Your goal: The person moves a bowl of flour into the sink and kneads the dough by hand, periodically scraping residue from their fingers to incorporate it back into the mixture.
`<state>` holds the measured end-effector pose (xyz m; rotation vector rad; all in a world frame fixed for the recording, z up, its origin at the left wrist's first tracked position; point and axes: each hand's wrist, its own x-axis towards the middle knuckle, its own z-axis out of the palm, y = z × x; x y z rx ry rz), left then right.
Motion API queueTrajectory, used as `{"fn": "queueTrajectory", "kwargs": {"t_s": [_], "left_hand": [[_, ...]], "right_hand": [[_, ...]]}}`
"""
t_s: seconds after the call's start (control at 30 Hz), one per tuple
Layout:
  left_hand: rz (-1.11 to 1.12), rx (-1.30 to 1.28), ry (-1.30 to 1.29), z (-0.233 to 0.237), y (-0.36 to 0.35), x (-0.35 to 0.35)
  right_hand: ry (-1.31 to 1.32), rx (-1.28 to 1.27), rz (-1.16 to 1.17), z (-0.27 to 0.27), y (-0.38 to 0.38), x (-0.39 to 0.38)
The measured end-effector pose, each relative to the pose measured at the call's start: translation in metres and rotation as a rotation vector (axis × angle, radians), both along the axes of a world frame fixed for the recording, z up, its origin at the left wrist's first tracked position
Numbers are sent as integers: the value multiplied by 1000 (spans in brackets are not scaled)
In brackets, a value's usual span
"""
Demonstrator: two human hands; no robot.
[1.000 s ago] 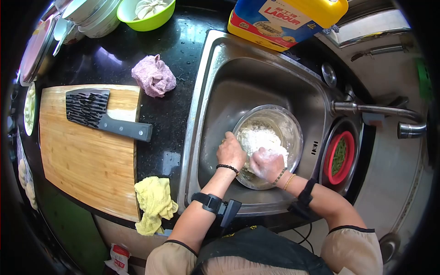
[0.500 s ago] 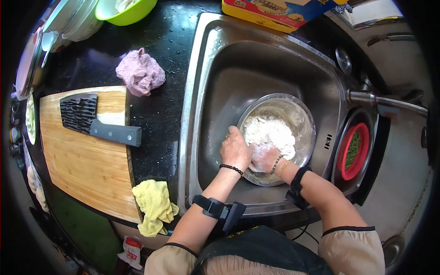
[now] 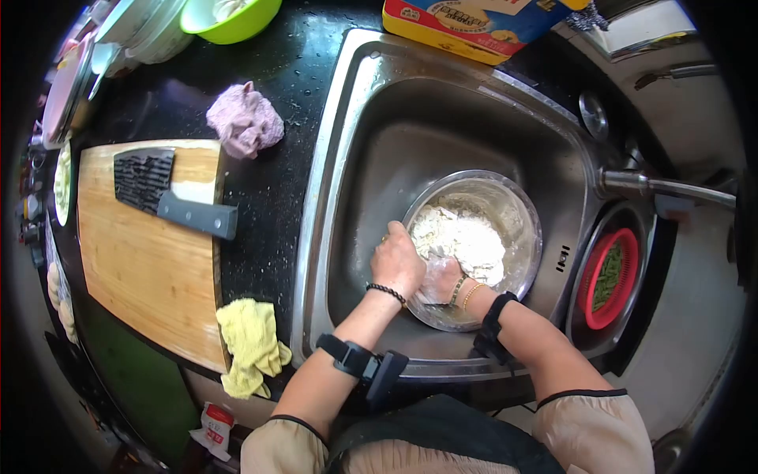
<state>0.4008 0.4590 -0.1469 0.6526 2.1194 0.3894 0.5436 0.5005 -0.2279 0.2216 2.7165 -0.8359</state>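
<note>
A metal bowl (image 3: pixel 527 207) stands in the sink, with white floury dough (image 3: pixel 466 241) inside it. My left hand (image 3: pixel 397 261) is closed over the bowl's left rim, thumb at the edge. Inside the bowl, my right hand (image 3: pixel 444 280) lies against the near left wall, beside the dough. Its fingers look whitish and floury, or covered by something thin and clear. They point down and left, partly hidden, so whether they grip any dough does not show.
The steel sink (image 3: pixel 379 158) surrounds the bowl. Left of it lie a cutting board (image 3: pixel 142 276) with a cleaver (image 3: pixel 193 213), a yellow cloth (image 3: pixel 249 340) and a purple cloth (image 3: pixel 245 120). A faucet (image 3: pixel 632 182) and red basket (image 3: pixel 606 278) of green pieces are at right.
My right hand has shifted from the dough's lower edge toward the bowl's near left wall. The left hand stays on the rim. The whole view has shifted slightly.
</note>
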Motion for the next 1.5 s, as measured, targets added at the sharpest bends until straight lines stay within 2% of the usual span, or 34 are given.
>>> {"fn": "queueTrajectory", "kwargs": {"t_s": [0.1,0.23,0.3,0.33,0.47,0.53,0.57,0.63,0.7,0.77,0.97,1.03,1.07,1.13,1.23,1.3,1.37,1.43,1.5], "left_hand": [[-10,12,-6,2,-2,-3],[-61,11,-45,3,-3,-6],[-56,26,-59,6,-1,-6],[-58,7,-54,6,-1,-7],[-62,-14,-44,7,-1,-8],[-59,-24,-41,7,-1,-9],[-70,1,-38,7,-1,-8],[-72,5,-36,3,-4,-10],[-85,22,-51,-2,-4,-9],[-81,32,-56,4,1,-9],[-64,-8,-63,6,-1,-9],[-64,-16,-73,8,1,-9],[-61,-33,-73,10,1,-10],[-67,-22,-63,8,0,-10],[-72,-4,-48,7,0,-9],[-72,1,-43,6,-1,-9],[-68,-5,-39,4,-1,-9],[-66,-2,-44,4,-1,-9],[-55,-3,-48,5,-1,-9]], "right_hand": [[-115,103,66,40,5,-18],[-70,97,11,68,8,-7],[121,69,-51,98,19,3],[2,84,-89,115,27,1],[135,217,-172,105,77,-18],[-155,213,-232,83,91,-41],[-148,200,-218,70,90,-55],[-480,107,-186,41,80,-77],[-528,14,-237,24,77,-71],[-437,-26,-285,23,81,-66],[-271,-42,-382,83,79,-34],[-65,-189,-565,103,88,-12],[-66,-182,-566,107,94,0],[245,1,-460,111,103,22],[170,20,-566,132,95,36],[159,43,-548,138,84,39],[257,192,-412,146,69,32],[264,189,-382,140,58,31],[162,64,-306,135,49,28]]}}
